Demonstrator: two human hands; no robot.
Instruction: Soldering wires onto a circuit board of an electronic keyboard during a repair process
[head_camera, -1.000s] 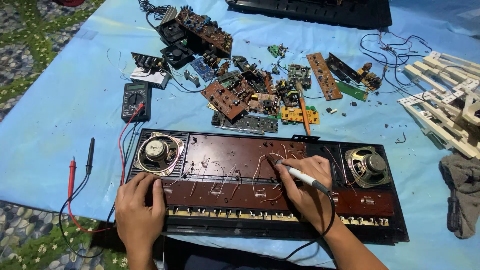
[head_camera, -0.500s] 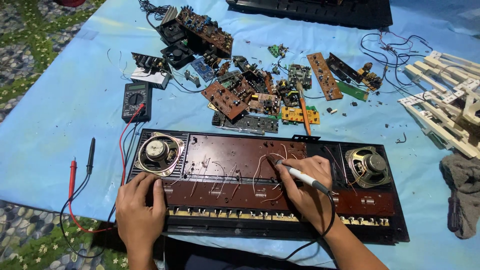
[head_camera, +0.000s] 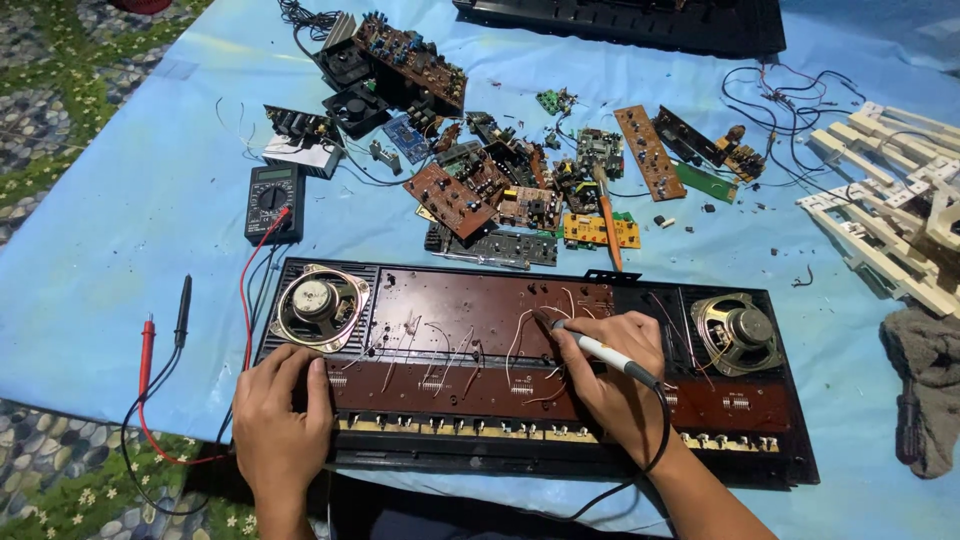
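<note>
— So, what can't you make out?

— Both forearms run off the bottom edge. The black case (head_camera: 640, 25) at the far edge of the blue sheet (head_camera: 110, 250) is cut by the top of the view, and the white key frames (head_camera: 890, 225) leave at the right edge. The small parts in the pile of circuit boards (head_camera: 500, 185) blur together. The iron's tip is too small to say whether it touches the copper.

— And the hands?

— The right hand (head_camera: 615, 375) has its fingers closed round a soldering iron (head_camera: 590, 345), pen-fashion, tip pointing up-left over the middle of the brown board (head_camera: 470, 330) inside the opened keyboard (head_camera: 540, 375). Its black cord loops down off the near edge. The left hand (head_camera: 280, 415) lies flat on the keyboard's near-left corner, fingers spread, gripping nothing, just below the left speaker (head_camera: 318, 305).

— Room to move?

— The keyboard sits along the near edge of the sheet. Bare sheet lies to its left, save the red and black probes (head_camera: 165, 330), whose leads run to the meter (head_camera: 274, 200) near the keyboard's far-left corner. An orange-handled tool (head_camera: 608, 230) lies just beyond the far rim. A grey cloth (head_camera: 925, 375) lies off the right end, beyond the right speaker (head_camera: 737, 330).

— Any change from a moment before?

— Hardly any: both hands sit where they did, the iron at the same spot.
</note>
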